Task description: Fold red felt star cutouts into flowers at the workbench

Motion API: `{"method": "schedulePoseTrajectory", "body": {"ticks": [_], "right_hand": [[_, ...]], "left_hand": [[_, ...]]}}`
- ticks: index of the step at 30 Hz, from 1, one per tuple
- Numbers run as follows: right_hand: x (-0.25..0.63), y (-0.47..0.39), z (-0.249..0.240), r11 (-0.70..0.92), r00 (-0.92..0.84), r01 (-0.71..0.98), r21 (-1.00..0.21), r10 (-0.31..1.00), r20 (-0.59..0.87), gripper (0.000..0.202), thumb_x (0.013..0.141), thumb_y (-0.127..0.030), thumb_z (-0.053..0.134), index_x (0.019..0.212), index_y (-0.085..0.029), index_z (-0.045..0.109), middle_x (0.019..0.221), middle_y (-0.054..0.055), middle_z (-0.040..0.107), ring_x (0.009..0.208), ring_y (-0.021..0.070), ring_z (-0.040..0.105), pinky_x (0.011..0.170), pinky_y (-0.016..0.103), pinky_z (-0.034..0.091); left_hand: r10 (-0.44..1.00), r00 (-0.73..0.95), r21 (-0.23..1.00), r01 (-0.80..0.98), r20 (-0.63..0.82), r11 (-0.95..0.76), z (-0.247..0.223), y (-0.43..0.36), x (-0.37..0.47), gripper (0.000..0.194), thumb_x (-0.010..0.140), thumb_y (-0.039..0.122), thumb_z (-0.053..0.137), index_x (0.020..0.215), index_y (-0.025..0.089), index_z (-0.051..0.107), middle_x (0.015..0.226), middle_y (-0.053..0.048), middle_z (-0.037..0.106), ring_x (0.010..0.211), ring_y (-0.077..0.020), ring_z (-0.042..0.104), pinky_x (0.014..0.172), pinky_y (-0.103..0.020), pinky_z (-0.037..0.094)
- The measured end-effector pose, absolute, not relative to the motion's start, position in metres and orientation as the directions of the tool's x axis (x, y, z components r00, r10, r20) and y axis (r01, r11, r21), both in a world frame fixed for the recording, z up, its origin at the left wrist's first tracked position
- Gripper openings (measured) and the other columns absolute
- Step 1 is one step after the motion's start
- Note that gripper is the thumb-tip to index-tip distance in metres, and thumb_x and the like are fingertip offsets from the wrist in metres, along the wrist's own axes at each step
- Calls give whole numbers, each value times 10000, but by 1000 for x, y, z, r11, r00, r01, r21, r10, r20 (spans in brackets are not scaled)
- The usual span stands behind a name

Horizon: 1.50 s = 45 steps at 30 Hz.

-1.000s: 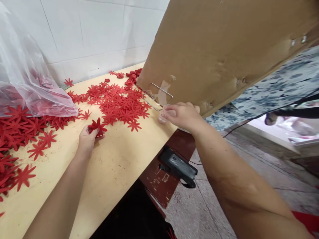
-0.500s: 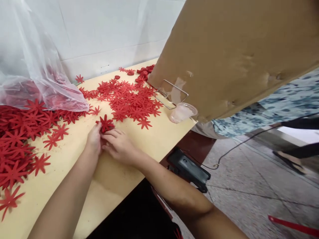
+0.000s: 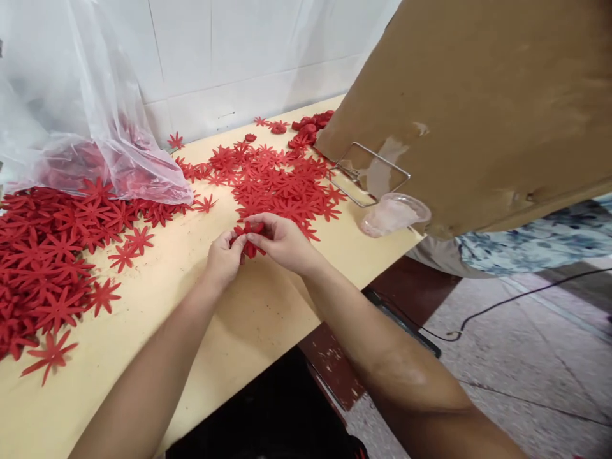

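Observation:
Both hands meet above the pale tabletop (image 3: 282, 306), around one red flower-shaped piece (image 3: 252, 247). My left hand (image 3: 224, 256) pinches it from the left side, thumb on top. From the right, my right hand (image 3: 282, 241) grips the same piece between thumb and fingers. Fingers cover much of it, so its full outline is hidden. Just beyond my hands spreads a loose pile of red flower cutouts (image 3: 282, 185) with thin pointed petals. A thicker heap of the same cutouts (image 3: 57, 255) lies to the left.
A clear plastic bag (image 3: 138, 159) rests over the left heap. At the right stand a large cardboard sheet (image 3: 468, 108), a wire stand (image 3: 382, 159) and a plastic cup (image 3: 396, 213) with whitish contents. Rolled red pieces (image 3: 308, 127) lie by the wall. A cable (image 3: 516, 299) crosses the floor.
My right hand's fingers have moved up and over the red piece, and both thumbs now press on it. The view has shifted, so everything sits farther right.

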State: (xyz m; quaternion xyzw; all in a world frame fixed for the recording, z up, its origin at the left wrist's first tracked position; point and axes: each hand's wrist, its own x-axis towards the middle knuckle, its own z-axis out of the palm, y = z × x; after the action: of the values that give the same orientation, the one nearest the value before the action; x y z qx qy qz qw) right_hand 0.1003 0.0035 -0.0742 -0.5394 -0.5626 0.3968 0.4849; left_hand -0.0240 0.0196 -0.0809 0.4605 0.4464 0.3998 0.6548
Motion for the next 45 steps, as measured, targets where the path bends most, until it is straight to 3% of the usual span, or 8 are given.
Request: {"method": "schedulePoseTrajectory", "body": {"ticks": [5,13,16,22,28,34,40,45], "right_hand": [[100,7,-82,68,166,118,-991,982,87,219,669,-250,665,856,-153,603,703,11,616,612,117,552,598,281,466],[97,7,-86,143,240,401,-905,937,255,137,804,-297,531,759,-173,571,658,6,587,612,118,514,608,283,409],[99,4,-84,158,196,416,-896,946,258,193,817,-357,531,758,-175,551,647,2,562,595,112,498,595,280,409],[110,-8,-76,237,-37,285,-929,971,236,435,682,-286,698,1064,-178,521,919,55,602,838,170,608,743,332,522],[111,-5,-80,210,-24,179,-961,978,210,213,722,-270,637,849,-194,484,760,3,566,662,120,562,618,287,500],[105,-7,-86,258,135,357,-898,937,323,111,736,-255,592,800,-193,526,821,26,542,717,133,537,604,279,459],[107,-6,-93,295,81,458,-839,925,370,125,816,-285,499,728,-196,501,701,14,497,637,131,495,539,266,419],[106,-9,-93,387,105,600,-700,829,549,148,780,-253,568,908,-185,536,997,96,490,809,173,542,639,326,514]], "left_hand": [[920,299,954,-81,-254,290,-78,20,-26,251,847,199,541,606,145,494,437,78,447,373,-30,394,422,-166,326],[873,405,921,-152,-273,358,-80,21,-28,28,792,98,564,784,104,589,623,23,613,531,-61,567,600,-221,486],[886,391,932,-153,-249,329,-81,21,-28,66,779,61,557,733,108,567,582,35,595,500,-49,548,569,-198,465],[907,339,947,-110,-251,303,-79,22,-26,142,834,100,516,703,150,493,476,68,517,399,-40,460,437,-164,349],[916,338,968,-42,-218,246,-81,22,-24,212,850,153,527,648,164,462,423,95,436,346,-27,351,401,-173,281],[950,283,970,-162,-129,180,-86,19,-25,124,768,141,624,741,140,503,605,53,570,524,-39,520,549,-174,426],[894,390,885,-305,-222,352,-84,22,-32,199,728,131,635,862,151,490,684,33,625,548,-90,602,556,-237,497],[878,413,889,-270,-240,370,-81,21,-30,186,749,53,569,921,119,544,621,36,617,476,-65,570,484,-186,443]]}}
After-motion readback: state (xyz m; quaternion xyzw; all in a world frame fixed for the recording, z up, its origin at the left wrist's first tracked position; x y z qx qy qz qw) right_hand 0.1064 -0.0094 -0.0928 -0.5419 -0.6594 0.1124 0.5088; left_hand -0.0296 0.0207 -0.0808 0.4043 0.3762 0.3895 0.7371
